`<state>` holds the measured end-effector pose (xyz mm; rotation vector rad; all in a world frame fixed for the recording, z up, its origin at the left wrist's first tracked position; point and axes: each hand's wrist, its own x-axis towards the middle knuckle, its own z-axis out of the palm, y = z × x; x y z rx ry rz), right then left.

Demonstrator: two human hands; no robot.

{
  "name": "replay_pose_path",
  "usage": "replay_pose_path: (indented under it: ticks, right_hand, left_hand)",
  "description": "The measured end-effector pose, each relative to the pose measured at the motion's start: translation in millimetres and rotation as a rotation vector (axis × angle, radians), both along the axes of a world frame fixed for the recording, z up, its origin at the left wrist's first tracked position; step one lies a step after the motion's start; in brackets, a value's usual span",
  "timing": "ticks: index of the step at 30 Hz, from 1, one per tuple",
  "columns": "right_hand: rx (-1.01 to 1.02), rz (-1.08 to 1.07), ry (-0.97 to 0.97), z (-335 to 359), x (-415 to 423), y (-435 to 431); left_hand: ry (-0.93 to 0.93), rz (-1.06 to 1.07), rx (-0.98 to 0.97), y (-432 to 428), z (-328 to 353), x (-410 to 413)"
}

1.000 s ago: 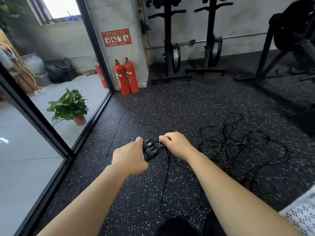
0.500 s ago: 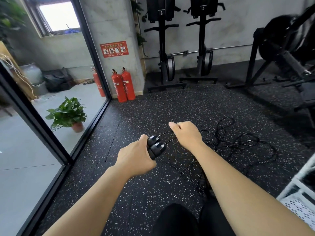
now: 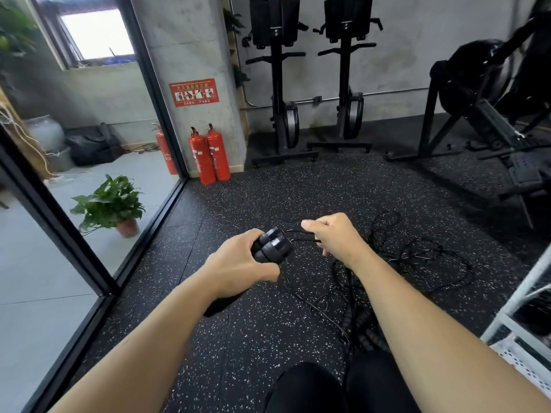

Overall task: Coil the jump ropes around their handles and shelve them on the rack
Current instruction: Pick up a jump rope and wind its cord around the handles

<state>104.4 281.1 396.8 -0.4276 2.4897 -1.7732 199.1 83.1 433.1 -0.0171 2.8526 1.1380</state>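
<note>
Speckled gym floor (image 3: 253, 338). A white rack (image 3: 515, 305) stands nearer than, and right of, the paired handles (image 3: 272, 245). The left hand (image 3: 238, 265) grips these handles, their long axis pointing away and rightward. The right hand (image 3: 335, 236), just right of them, pinches both cords (image 3: 304, 240). Loose rope (image 3: 417, 255) lies farther right, uncoiled.
</note>
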Motion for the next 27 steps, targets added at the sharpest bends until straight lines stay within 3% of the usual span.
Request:
replay_pose_path:
  ticks: [6,11,16,19,27]
  right_hand:
    - [0.245,0.048,-0.035,-2,-7,8]
    - [-0.040,0.057,0.126,31,11,-27]
    - [0.030,-0.142,0.318,26,12,-46]
    - [0.046,-0.235,0.299,20,6,-34]
    - [-0.133,-0.240,0.233,21,-1,-19]
  left_hand:
    - [-0.002,0.061,0.018,-10,11,-4]
    - [-0.018,0.093,-0.072,-13,25,-11]
    - [-0.034,0.087,-0.074,-6,33,-11]
    - [-0.033,0.084,-0.058,-5,32,-6]
    - [-0.101,-0.012,0.118,14,25,4]
